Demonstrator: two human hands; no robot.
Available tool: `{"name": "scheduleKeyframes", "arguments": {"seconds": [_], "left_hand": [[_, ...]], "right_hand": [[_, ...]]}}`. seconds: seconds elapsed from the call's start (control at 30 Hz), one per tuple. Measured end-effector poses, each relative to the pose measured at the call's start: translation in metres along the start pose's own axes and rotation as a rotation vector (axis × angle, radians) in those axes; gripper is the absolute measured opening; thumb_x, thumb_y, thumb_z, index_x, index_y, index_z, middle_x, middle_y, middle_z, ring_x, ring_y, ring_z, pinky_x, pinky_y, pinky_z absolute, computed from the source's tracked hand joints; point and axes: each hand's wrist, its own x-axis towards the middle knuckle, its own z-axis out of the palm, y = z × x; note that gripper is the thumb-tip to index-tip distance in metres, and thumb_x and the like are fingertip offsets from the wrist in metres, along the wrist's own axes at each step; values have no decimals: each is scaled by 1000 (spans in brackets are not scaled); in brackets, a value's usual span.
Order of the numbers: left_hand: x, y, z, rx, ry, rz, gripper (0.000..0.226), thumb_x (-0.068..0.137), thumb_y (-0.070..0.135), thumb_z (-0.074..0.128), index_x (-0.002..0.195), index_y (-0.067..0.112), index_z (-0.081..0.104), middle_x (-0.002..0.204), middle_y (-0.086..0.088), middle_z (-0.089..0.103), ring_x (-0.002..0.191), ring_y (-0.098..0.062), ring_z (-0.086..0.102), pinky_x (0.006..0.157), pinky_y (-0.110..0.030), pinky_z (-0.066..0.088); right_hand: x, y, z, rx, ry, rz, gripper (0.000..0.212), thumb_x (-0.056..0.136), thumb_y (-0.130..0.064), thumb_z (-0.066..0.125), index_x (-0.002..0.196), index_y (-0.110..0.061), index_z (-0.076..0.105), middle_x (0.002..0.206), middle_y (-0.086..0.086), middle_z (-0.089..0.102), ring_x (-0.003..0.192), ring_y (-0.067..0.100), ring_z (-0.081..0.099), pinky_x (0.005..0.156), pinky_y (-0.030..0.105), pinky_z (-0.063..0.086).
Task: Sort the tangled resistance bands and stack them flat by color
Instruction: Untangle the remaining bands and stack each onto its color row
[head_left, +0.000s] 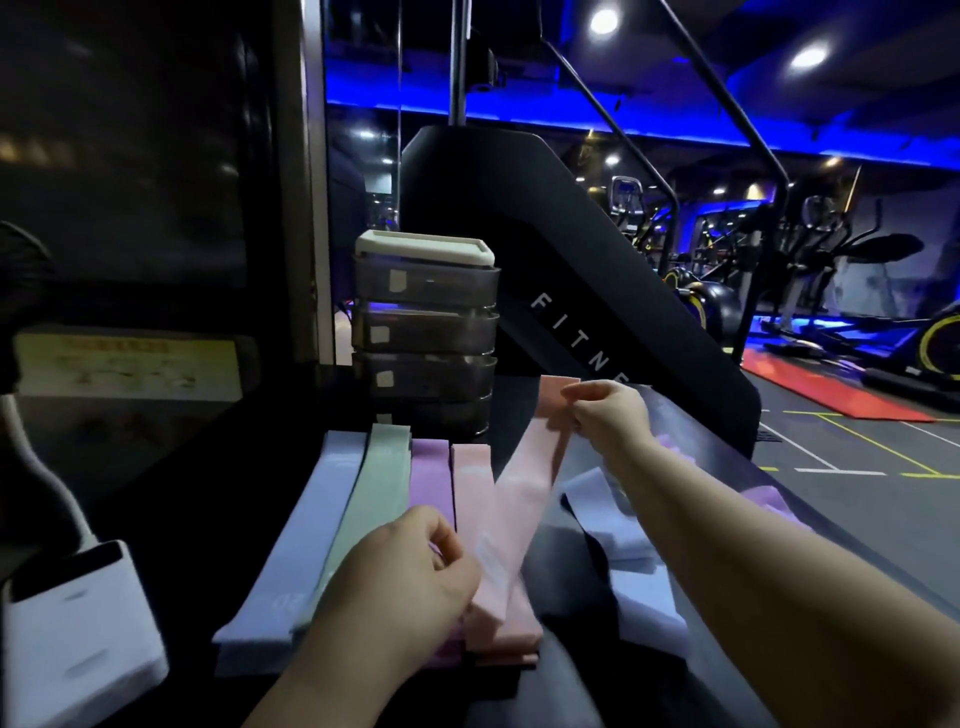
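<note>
Pink band (524, 493) pinched taut, left hand (410, 566) near end, right hand (608, 410) far. Four flat stacks (311, 519) left of fingers (574, 415); tangled bands (623, 540) right, unsorted.

We reach both bare arms forward. Our left hand (410, 566) sits low and close to us, back of the hand up, fingers curled under with the thumb against them, pinching the near end of the pink band (524, 483). Our right arm stretches farther out, the forearm running diagonally in from the lower right with the wrist nearly straight. Our right hand (608, 415) pinches the band's far end between thumb and fingertips. The two hands are well apart — the right one farther out.
</note>
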Motion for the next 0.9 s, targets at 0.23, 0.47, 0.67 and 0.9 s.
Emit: {"name": "scheduleKeyframes", "arguments": {"seconds": [0.23,0.47,0.67,0.9], "left_hand": [[-5,3,-1,117,-11,120,10,89,35,47,85,28,41,75,3,61,74,-12,53,59,-26,38],[-6,0,16,42,-166,48,15,87,27,44,98,28,33,87,0,63,80,-16,58,72,-29,45],[-6,-2,22,57,-243,-7,15,85,28,39,99,28,34,95,2,69,92,-17,62,87,-34,50],[-5,1,26,180,-264,-12,17,91,28,40,106,21,36,110,1,62,106,-23,59,86,-32,45]], "right_hand": [[12,-7,33,0,-198,87,31,80,12,56,89,-11,75,79,4,68,64,15,59,66,25,50],[5,-2,50,-103,-429,74,44,83,19,47,105,-10,72,89,5,67,61,5,60,55,13,43],[1,10,67,-68,-455,98,52,84,19,53,126,-12,63,88,-2,64,60,0,54,49,9,36],[-4,23,80,-114,-467,71,53,83,23,45,111,-18,64,85,-1,65,65,5,57,51,11,46]]}}
